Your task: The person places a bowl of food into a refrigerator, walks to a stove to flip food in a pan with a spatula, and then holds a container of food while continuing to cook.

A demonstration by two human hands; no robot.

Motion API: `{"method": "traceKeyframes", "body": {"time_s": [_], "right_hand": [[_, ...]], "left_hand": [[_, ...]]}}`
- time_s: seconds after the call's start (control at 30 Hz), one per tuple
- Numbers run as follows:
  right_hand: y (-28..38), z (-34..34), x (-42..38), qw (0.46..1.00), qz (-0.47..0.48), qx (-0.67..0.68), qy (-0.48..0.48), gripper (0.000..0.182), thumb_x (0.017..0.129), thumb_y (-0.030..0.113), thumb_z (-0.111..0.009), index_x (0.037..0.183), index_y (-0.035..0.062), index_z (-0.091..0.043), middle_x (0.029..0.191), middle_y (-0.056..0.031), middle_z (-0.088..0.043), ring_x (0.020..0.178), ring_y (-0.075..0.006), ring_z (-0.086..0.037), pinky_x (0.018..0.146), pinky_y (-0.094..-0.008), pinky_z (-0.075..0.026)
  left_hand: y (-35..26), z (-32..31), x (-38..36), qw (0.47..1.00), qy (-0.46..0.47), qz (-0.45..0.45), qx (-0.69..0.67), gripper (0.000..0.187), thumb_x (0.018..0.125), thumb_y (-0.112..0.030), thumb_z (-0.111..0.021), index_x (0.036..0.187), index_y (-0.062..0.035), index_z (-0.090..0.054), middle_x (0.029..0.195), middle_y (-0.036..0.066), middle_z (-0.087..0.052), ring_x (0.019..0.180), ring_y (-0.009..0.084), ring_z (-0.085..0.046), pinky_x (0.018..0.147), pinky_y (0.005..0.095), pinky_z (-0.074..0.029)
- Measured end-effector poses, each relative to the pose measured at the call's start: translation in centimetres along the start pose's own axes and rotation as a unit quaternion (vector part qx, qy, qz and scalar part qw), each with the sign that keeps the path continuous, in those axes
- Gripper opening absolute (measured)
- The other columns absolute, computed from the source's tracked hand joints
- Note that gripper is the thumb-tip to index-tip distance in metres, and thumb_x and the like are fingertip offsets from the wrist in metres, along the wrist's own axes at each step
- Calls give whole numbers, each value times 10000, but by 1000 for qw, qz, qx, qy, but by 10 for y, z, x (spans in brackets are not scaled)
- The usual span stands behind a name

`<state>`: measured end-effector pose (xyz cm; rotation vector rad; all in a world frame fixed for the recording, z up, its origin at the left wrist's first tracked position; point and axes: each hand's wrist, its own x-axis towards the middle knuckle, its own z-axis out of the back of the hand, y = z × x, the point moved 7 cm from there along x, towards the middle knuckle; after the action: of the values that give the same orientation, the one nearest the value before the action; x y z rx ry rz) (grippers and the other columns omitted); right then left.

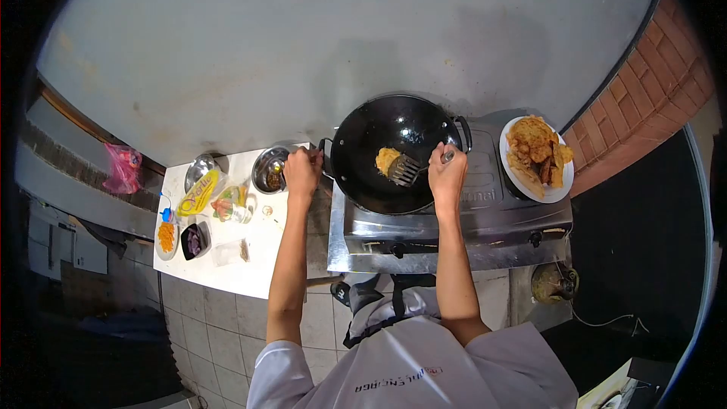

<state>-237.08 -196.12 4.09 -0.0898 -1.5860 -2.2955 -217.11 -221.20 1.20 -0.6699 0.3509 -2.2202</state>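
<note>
My right hand (447, 170) is closed around the handle of a slotted metal spatula (407, 172). The spatula's head is down in a black wok (371, 121), against the lower right side of a small golden piece of fried food (387, 159). The wok sits on a steel gas stove (485, 220). My left hand (303, 171) is closed between the wok's left handle and a metal bowl (261, 174) with dark bits and something yellowish inside. What its fingers grip, if anything, is hidden.
On a white table (250, 273) at left are another metal bowl (201, 169), a yellow packet (198, 193), a plate of orange pieces (166, 240) and a black bowl (195, 241). A white plate (560, 194) of fried food lies right of the wok. A wall stands behind.
</note>
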Motion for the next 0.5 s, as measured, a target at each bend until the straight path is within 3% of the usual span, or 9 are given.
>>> {"method": "traceKeyframes", "body": {"time_s": [0.4,0.5], "right_hand": [[-8,3,4,999,29,7,-11,294,857,110,-582,635,-59,-491,552,-224,-469,515,-405,-427,510,-413,-368],[-6,4,4,1000,21,-18,4,294,854,118,-586,626,-44,-499,549,-201,-508,508,-386,-495,510,-405,-386]], "left_hand": [[5,-3,1,1000,0,20,-8,186,806,-234,-671,854,-65,-733,730,150,-648,681,344,-626,650,423,-492],[4,-2,1,1000,-4,10,-18,187,808,-234,-671,858,-65,-733,726,149,-645,682,344,-626,653,423,-493]]}}
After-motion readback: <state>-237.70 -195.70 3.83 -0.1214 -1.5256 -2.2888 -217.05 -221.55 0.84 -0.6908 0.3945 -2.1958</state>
